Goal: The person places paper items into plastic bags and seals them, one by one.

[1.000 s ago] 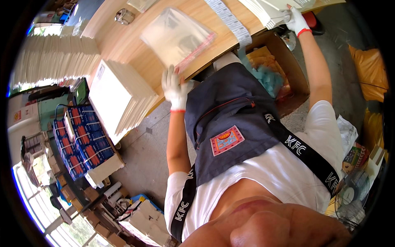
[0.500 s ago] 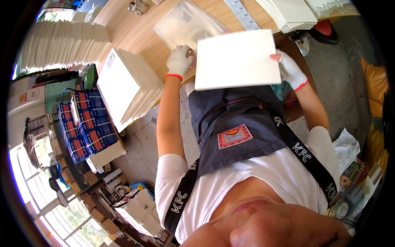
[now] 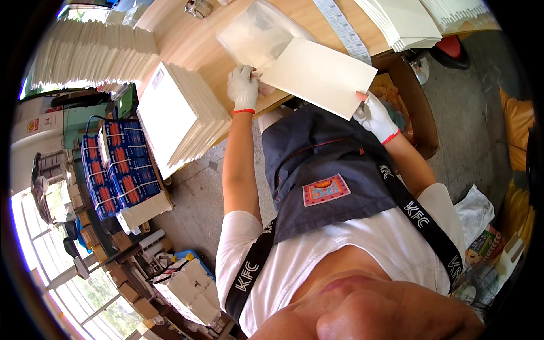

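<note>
A flat white board (image 3: 320, 79) is tilted over the table's near edge. My right hand (image 3: 374, 117), in a white glove with bare fingertips, grips its near right corner. The board's far left part overlaps a clear plastic bag (image 3: 255, 34) lying on the table; whether it is inside the bag's mouth I cannot tell. My left hand (image 3: 242, 89), gloved the same way, has its fingers closed on the bag's near edge, right by the board's left corner.
To the left stand a stack of white boards (image 3: 170, 119) and a longer row (image 3: 93, 54). A label strip (image 3: 345, 31) and more boards (image 3: 399, 22) lie at the far right. A metal can (image 3: 198, 8) sits far back. An open cardboard box (image 3: 416, 107) stands beside my right hand.
The board has moved forward and left onto the bag, turning so its right side drops toward me. My right hand moved with it; my left hand stays near the bag's edge.
</note>
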The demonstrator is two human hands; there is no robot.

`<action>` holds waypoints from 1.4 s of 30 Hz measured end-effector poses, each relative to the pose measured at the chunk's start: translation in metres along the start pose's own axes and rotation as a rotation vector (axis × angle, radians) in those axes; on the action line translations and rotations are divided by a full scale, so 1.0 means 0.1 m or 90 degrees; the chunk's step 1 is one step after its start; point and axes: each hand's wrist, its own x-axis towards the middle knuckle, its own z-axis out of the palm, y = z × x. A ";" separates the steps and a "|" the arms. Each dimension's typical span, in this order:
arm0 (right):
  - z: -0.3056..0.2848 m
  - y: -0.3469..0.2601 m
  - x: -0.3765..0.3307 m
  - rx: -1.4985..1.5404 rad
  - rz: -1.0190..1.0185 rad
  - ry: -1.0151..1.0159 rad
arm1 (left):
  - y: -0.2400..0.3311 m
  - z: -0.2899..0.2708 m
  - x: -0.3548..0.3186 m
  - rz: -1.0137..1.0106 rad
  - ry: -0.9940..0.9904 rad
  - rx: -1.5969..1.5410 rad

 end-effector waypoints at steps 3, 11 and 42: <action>0.22 0.08 -0.02 0.012 0.002 0.055 | 0.06 -0.08 -0.01 -0.032 0.058 -0.193; 0.46 0.29 -0.19 -0.026 -0.037 0.017 | 0.82 0.20 -0.68 -0.328 0.306 -0.744; 0.43 0.60 -0.27 -0.260 0.094 0.108 | 0.72 0.70 -1.67 -0.540 -0.024 -1.037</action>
